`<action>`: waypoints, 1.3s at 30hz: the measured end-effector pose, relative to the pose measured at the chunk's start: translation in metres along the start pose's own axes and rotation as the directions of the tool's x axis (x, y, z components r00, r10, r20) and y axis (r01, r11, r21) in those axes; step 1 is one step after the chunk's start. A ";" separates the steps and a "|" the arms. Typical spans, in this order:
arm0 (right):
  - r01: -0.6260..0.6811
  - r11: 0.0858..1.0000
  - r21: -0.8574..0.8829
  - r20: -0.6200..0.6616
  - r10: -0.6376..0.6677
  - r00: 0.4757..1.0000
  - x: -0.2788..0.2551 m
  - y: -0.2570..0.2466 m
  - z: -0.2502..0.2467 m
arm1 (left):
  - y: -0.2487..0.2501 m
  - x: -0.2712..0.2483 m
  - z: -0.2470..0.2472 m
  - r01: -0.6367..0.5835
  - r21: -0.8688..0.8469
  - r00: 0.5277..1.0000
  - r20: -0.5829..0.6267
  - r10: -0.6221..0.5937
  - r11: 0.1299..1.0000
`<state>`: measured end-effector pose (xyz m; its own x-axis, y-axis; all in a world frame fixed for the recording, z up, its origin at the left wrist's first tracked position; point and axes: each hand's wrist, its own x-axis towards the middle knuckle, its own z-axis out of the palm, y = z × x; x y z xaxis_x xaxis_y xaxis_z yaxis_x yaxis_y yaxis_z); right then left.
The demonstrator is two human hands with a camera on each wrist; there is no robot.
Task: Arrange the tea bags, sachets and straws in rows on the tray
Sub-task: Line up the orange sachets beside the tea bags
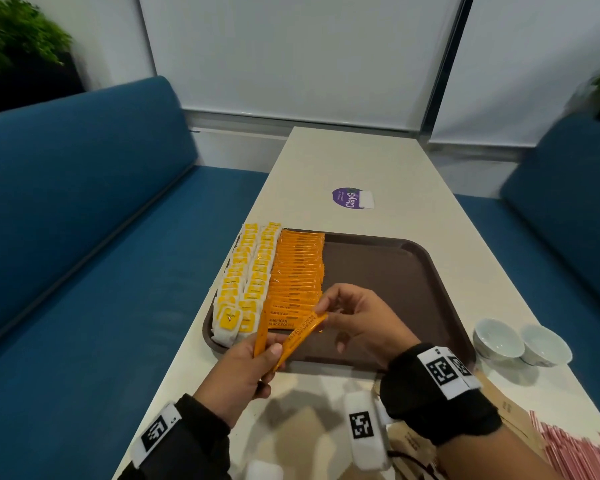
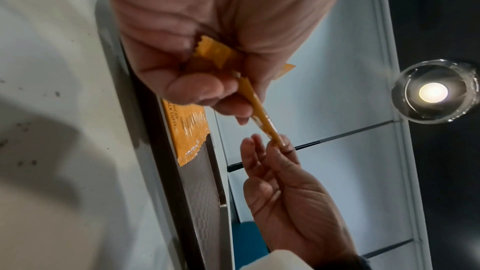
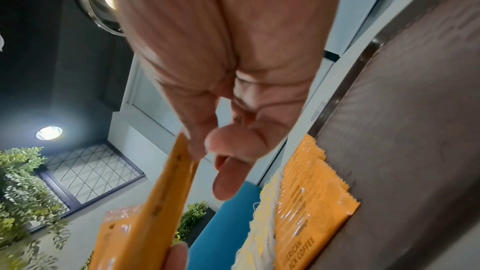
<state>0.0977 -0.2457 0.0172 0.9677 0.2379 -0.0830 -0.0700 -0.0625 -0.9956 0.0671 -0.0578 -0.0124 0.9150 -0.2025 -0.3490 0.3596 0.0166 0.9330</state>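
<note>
A brown tray (image 1: 395,271) lies on the white table. At its left stand two rows of yellow tea bags (image 1: 246,271), and beside them one row of orange coffee sachets (image 1: 297,268). Over the tray's front edge my left hand (image 1: 271,358) grips two loose orange sachets; one (image 1: 261,327) points up. The other sachet (image 1: 302,336) slants right, and my right hand (image 1: 321,311) pinches its far tip. The left wrist view shows that sachet (image 2: 259,110) running from my left hand (image 2: 207,93) to my right fingertips (image 2: 279,144). The right wrist view has the sachet (image 3: 161,192) under my right hand (image 3: 207,147).
Two white bowls (image 1: 520,341) stand right of the tray. Red-striped straws (image 1: 575,452) and brown paper sachets (image 1: 510,410) lie at the near right. A purple sticker (image 1: 350,198) sits beyond the tray. Blue benches (image 1: 84,237) flank the table.
</note>
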 end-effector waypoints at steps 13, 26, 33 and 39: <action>-0.167 0.983 -0.074 0.063 0.172 0.983 -0.004 0.013 0.028 | -0.001 0.006 0.010 -0.112 0.096 0.978 -0.165 0.127 0.989; -0.289 0.933 -0.212 -0.174 0.255 0.951 0.018 0.005 0.016 | -0.004 0.004 -0.008 -0.024 -0.027 0.972 -0.234 0.017 0.999; -0.348 0.704 -0.619 -0.229 0.262 0.937 0.034 0.031 0.006 | -0.003 0.004 -0.017 -0.003 -0.082 0.957 -0.288 -0.021 0.997; -0.390 0.610 -0.690 -0.210 0.347 0.914 0.052 0.029 0.010 | -0.014 0.010 -0.020 0.038 0.005 0.965 -0.259 -0.035 0.999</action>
<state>0.1432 -0.2254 -0.0165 0.9109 -0.0077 -0.4126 -0.2534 -0.7995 -0.5445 0.0752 -0.0406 -0.0304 0.9178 0.0580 -0.3927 0.3932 0.0043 0.9195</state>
